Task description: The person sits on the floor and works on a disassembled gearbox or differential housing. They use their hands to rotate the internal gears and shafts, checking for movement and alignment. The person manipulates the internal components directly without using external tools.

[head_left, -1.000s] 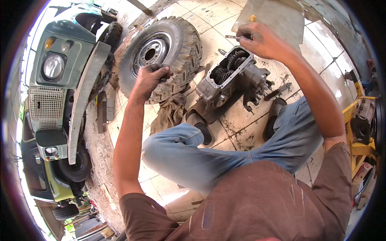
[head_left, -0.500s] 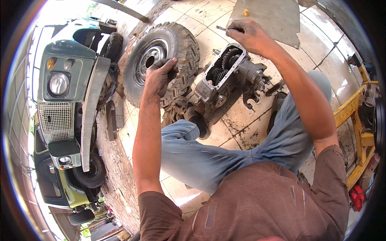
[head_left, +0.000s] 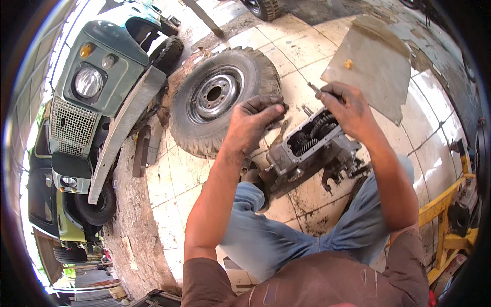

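Note:
My right hand [head_left: 350, 110] is closed in a pinch above the far right edge of an open gearbox housing [head_left: 292, 159]. From its fingertips sticks out a small slim metal part [head_left: 314, 88], too small to name exactly. My left hand [head_left: 254, 122] is closed as well, thumb against the bent fingers, raised in front of the tyre; what it holds, if anything, is hidden. Below and between both hands, the gearbox stands on the tiled floor with its top opening up. Toothed gears [head_left: 307, 141] show inside, and a forked metal piece [head_left: 332, 176] juts from its near right side.
A wheel with a chunky tyre [head_left: 186, 128] lies flat at the far left of the gearbox. Beyond, a grey sheet [head_left: 376, 66] carries a small yellowish lump [head_left: 349, 64]. A parked vehicle [head_left: 115, 56] stands left, a yellow metal frame [head_left: 442, 199] right.
My view has shifted, so the scene sits lower. My left hand has moved right, closer to the right hand. The right hand still pinches the slim metal part.

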`<state>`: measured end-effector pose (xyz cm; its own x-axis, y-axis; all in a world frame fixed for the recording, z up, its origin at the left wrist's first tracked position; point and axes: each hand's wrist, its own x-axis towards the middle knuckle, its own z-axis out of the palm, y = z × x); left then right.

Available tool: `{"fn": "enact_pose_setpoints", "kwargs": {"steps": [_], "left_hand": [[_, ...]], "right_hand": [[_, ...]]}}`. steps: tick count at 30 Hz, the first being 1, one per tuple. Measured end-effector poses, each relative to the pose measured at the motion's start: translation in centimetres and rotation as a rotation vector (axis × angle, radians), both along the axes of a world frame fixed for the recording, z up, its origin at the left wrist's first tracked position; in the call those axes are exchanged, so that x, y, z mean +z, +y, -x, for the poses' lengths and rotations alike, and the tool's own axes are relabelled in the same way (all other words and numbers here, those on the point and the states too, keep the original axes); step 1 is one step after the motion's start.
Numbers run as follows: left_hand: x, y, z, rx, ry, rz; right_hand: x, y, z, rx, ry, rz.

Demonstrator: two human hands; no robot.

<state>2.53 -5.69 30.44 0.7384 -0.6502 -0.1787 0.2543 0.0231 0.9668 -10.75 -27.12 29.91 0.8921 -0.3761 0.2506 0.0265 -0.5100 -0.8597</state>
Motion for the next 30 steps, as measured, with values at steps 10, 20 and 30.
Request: {"fn": "enact_pose_setpoints", "kwargs": {"steps": [10, 20, 30], "left_hand": [[1.4, -0.2, -0.6, -0.043, -0.322, -0.075], [1.2, -1.7, 2.3, -0.043, -0.569, -0.108], [1.5, -2.0, 2.3, -0.068, -0.715, -0.199]], "right_hand": [[-0.8, 0.8, -1.8, 0.035, -0.027, -0.164], [-0.3, 2.0, -0.3, 0.103, 0.060, -0.493], [-0.4, 2.5, -0.8, 0.091, 0.119, -0.581]]}}
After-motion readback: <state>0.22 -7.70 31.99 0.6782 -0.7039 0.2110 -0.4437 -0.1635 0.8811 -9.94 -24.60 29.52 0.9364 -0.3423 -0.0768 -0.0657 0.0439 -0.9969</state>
